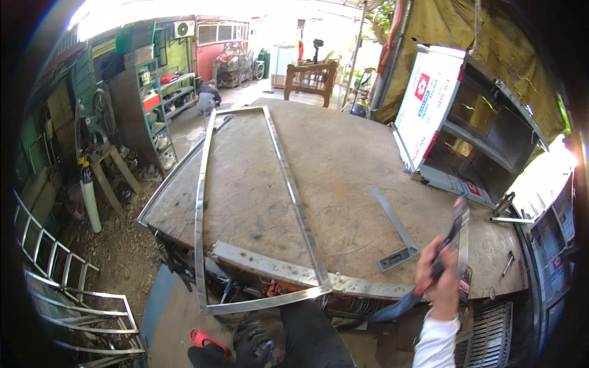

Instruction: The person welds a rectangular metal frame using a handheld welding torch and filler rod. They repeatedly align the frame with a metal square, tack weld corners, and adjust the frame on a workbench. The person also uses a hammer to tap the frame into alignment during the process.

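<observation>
In the lower right, my right hand (440, 273) is closed round a long, dark tool (453, 236) with a reddish upper tip. The tool slants up over the right part of the worktable (343, 165), and its exact kind is hard to make out. Left of this hand lies a grey L-shaped metal piece (392, 222). A long rectangular frame of shiny metal tube (289, 175) rests across the table, its near end overhanging the front edge. My left hand is out of sight.
A metal cabinet with white film (429, 101) stands on the table's far right. A small metal tool (508, 264) lies near the right edge. Metal frames (86, 310) lean at lower left, beside a pale cylinder (89, 202). A person (207, 98) crouches beyond the table.
</observation>
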Motion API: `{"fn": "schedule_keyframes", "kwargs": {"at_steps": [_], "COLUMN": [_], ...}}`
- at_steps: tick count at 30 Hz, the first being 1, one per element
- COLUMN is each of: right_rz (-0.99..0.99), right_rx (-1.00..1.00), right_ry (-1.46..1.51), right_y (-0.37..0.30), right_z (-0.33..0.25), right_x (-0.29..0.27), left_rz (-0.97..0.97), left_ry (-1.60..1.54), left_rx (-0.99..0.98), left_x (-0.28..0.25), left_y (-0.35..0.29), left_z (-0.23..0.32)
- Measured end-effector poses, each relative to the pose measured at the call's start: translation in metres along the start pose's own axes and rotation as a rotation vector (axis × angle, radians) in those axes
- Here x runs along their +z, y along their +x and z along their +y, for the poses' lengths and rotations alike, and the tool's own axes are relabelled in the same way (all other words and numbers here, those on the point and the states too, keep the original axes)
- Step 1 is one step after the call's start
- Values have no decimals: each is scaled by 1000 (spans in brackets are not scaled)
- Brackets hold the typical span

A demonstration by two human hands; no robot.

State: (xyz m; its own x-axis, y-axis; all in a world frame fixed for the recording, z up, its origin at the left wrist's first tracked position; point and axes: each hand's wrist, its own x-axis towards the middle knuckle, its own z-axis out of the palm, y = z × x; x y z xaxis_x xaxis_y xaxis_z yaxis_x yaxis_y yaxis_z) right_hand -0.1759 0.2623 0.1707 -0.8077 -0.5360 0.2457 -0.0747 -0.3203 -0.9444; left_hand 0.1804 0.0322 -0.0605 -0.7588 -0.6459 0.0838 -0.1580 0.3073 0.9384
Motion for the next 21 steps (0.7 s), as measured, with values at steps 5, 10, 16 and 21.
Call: {"fn": "schedule_keyframes", "kwargs": {"at_steps": [5, 10, 16, 21], "right_rz": [-284, -610, -880, -1652], "right_rx": [-118, -248, -265, -579], "right_ry": [237, -191, -1271, -1507], "right_y": [81, 153, 125, 12], "right_z": [-95, -167, -5, 122], "right_x": [10, 59, 218, 321], "left_rz": [148, 382, 347, 383], "left_ry": [47, -194, -705, -1185], "left_rx": [-54, -154, -101, 47], "left_x": [-34, -25, -14, -7], "left_y": [-40, -71, -38, 3], "left_z": [-77, -118, -85, -46]}}
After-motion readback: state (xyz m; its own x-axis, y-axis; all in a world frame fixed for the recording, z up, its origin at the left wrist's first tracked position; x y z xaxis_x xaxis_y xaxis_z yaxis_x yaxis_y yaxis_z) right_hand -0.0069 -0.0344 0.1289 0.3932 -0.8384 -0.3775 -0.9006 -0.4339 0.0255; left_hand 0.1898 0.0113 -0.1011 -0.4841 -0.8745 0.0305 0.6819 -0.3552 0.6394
